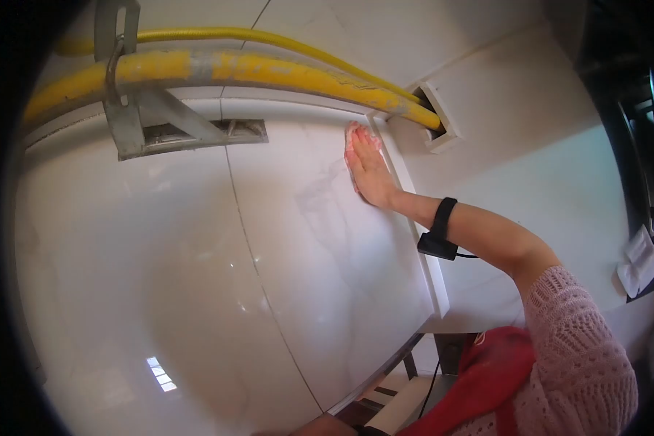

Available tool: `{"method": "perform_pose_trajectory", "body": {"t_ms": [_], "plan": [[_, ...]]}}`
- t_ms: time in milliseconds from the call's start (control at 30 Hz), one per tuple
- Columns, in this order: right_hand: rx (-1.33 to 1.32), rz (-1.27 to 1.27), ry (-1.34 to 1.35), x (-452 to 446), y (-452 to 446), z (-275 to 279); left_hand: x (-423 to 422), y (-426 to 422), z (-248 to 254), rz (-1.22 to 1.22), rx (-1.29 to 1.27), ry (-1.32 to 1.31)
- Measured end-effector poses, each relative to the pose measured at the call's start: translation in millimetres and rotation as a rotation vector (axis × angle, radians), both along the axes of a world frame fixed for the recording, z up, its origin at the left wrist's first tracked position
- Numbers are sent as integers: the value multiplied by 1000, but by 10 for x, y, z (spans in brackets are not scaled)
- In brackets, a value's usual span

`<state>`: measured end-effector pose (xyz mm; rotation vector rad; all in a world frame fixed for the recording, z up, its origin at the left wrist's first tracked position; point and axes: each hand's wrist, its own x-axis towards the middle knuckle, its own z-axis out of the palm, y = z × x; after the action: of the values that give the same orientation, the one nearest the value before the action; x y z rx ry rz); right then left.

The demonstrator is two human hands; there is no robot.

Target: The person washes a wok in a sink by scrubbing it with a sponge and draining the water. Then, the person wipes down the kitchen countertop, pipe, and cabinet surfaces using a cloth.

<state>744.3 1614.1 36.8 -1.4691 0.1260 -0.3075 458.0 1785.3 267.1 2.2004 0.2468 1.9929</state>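
My right hand [370,173] lies flat, fingers extended, over a pink-and-white cloth [352,131]. It presses the cloth onto the glossy white tiled surface [298,240], close to the raised white edge strip [407,174]. Folds of cloth stick out past the fingertips and along the side of the hand. At the bottom edge of the view, a small part of my left hand or wrist [312,426] shows beside a black band; its fingers cannot be made out.
Two yellow pipes [269,67] cross the top, held by a metal bracket [120,94] over a cut-out [247,131], and enter a square opening [436,120]. At right are a black appliance [639,138] and a crumpled white piece [639,265]. A dark grout line splits the tiles.
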Motion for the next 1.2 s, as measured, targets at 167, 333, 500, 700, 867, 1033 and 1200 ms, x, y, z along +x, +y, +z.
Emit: {"method": "perform_pose_trajectory", "body": {"t_ms": [167,333,500,700,867,1033,1200], "plan": [[-59,130,-234,-1229,98,499,52,-6,-33,-16,-24,8],[11,467,-235,-2066,39,726,80,-15,-8,8,-14,20],[89,36,-133,-886,400,70,119,-8,-12,37,10,26],[-7,97,-127,-771,204,111,185,-17,-28,28,-1,29],[31,203,-148,-1180,164,218,221,-10,-12,31,0,51],[132,87,59,-311,108,133,188,-10,4,40,17,39],[3,96,-270,-1598,139,716,238,-20,-36,21,11,32]]}}
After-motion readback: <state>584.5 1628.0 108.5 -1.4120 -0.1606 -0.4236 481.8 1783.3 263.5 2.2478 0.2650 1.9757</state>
